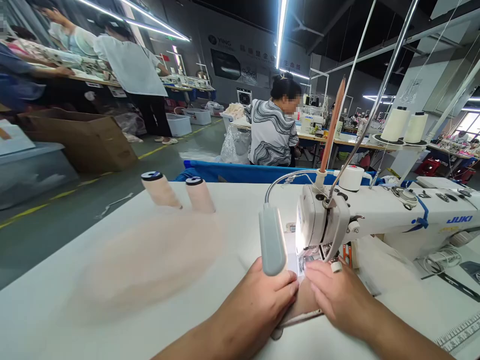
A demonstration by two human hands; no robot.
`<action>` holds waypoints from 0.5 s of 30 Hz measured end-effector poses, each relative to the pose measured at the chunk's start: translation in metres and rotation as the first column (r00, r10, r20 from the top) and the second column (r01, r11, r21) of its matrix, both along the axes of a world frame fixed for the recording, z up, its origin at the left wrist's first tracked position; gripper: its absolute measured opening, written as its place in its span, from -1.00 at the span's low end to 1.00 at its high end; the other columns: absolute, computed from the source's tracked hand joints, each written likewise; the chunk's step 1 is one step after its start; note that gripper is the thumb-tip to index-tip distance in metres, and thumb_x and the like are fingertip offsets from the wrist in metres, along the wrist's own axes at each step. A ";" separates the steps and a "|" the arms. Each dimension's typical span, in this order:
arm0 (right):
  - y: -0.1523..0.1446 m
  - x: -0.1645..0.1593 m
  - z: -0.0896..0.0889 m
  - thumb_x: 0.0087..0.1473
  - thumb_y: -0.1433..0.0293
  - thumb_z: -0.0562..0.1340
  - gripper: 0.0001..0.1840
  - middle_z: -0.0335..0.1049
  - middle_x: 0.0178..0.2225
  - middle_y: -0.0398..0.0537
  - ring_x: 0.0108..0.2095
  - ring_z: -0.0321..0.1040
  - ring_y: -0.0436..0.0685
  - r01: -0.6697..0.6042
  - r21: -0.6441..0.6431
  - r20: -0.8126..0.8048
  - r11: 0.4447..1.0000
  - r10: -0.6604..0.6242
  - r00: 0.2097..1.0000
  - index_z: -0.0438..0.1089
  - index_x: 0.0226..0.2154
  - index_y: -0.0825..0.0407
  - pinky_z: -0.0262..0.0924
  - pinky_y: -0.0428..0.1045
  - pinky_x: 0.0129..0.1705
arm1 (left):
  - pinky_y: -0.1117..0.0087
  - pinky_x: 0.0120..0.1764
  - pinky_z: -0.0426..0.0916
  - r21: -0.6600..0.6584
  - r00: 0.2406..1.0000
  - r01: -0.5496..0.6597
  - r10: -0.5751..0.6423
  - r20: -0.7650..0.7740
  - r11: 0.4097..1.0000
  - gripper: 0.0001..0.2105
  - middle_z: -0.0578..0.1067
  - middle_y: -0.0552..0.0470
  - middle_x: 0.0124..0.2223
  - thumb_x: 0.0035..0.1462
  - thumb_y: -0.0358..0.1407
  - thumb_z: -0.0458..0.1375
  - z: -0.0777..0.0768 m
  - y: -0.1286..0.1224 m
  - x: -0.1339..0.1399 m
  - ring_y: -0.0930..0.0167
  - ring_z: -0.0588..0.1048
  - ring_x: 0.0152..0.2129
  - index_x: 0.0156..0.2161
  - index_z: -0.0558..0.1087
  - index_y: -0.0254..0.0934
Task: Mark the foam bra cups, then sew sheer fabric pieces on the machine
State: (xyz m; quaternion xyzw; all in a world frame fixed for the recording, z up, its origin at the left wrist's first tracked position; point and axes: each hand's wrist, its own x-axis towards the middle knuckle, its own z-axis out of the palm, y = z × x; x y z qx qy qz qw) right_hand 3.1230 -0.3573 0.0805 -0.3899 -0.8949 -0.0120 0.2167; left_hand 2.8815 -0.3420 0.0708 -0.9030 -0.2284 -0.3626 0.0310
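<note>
My left hand (268,295), its fingers curled together, holds beige fabric (304,302) at the front of a white sewing machine (397,205). On the fabric's other side, my right hand (339,290) presses and grips it with its fingertips beside the lit presser foot (304,262). The fingertips of both hands are partly hidden. A grey lamp head (273,240) on a bent metal neck hangs over my left hand, covering part of it. The needle itself cannot be made out.
Two beige thread cones (200,195) stand at the table's far edge, near a blurred beige patch, seemingly thin fabric (150,265). A pencil (333,125) sticks up from the machine. A ruler (461,332) lies at right. Beyond, a person (272,130) sits at another machine.
</note>
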 end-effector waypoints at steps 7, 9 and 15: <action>-0.001 -0.007 0.009 0.30 0.47 0.19 -0.68 0.59 0.11 0.08 0.02 0.51 0.30 0.092 -0.050 -0.025 0.995 -0.094 0.995 0.57 0.02 -0.01 0.42 0.13 0.02 | 0.14 -0.01 0.45 0.000 0.991 -0.109 0.109 -0.081 0.994 -0.67 0.61 -0.01 -0.28 0.41 -0.49 -0.02 0.019 -0.001 0.002 0.28 0.55 -0.31 -0.14 0.60 -0.19; 0.000 -0.008 0.006 0.26 0.45 0.22 -0.69 0.61 0.10 0.05 0.01 0.52 0.29 0.120 -0.047 -0.027 0.992 -0.122 0.992 0.58 0.00 -0.03 0.42 0.10 0.02 | 0.16 -0.07 0.47 0.037 0.990 -0.134 0.136 -0.041 0.990 -0.66 0.60 -0.02 -0.30 0.43 -0.46 -0.03 0.020 0.000 0.002 0.28 0.54 -0.35 -0.18 0.60 -0.18; 0.027 -0.015 -0.037 0.14 0.43 0.30 -0.67 0.62 0.12 -0.06 0.02 0.54 0.25 0.126 -0.022 0.025 0.992 -0.126 0.992 0.58 -0.04 -0.09 0.39 0.00 0.05 | 0.21 -0.22 0.49 0.161 0.990 -0.121 0.130 -0.048 0.980 -0.74 0.58 -0.04 -0.33 0.37 -0.45 0.04 -0.001 0.017 -0.004 0.27 0.53 -0.40 -0.20 0.58 -0.17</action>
